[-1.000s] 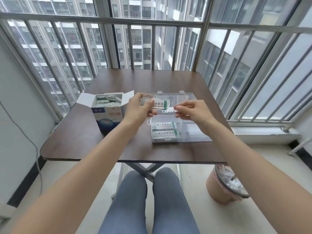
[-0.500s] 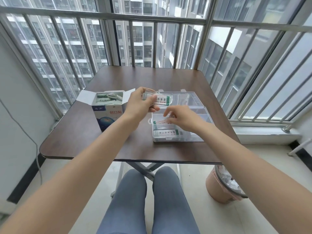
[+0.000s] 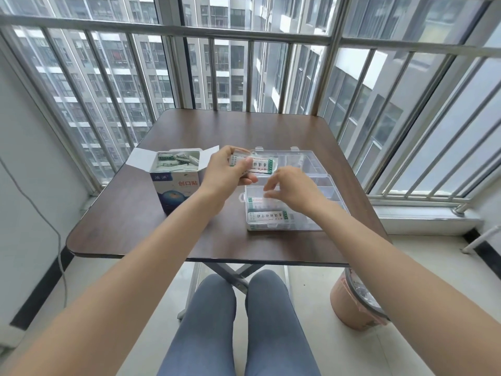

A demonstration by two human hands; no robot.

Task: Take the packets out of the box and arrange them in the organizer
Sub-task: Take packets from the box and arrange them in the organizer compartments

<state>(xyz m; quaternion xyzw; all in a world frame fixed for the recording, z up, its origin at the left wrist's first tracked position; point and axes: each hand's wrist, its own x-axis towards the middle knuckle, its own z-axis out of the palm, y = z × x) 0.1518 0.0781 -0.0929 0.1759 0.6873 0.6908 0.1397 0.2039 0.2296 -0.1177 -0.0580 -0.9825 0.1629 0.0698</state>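
On the desk [image 3: 151,226], the clear organizer [image 3: 311,226] holds packets [image 3: 268,215] in its near-left compartment. The right hand [image 3: 292,189] hovers there, its grip loose, fingertips at one packet. Beyond, the left hand [image 3: 227,172] pinches a packet stack [image 3: 260,164] beside the open box [image 3: 176,183].

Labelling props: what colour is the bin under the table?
Pinkish-tan bin with a clear liner; head view.

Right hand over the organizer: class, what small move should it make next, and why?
Probably lift the right hand clear and take another packet from the stack of packets in the left hand. Its fingers hang loosely over the near-left compartment of the organizer, where packets already lie, while the box holds more.
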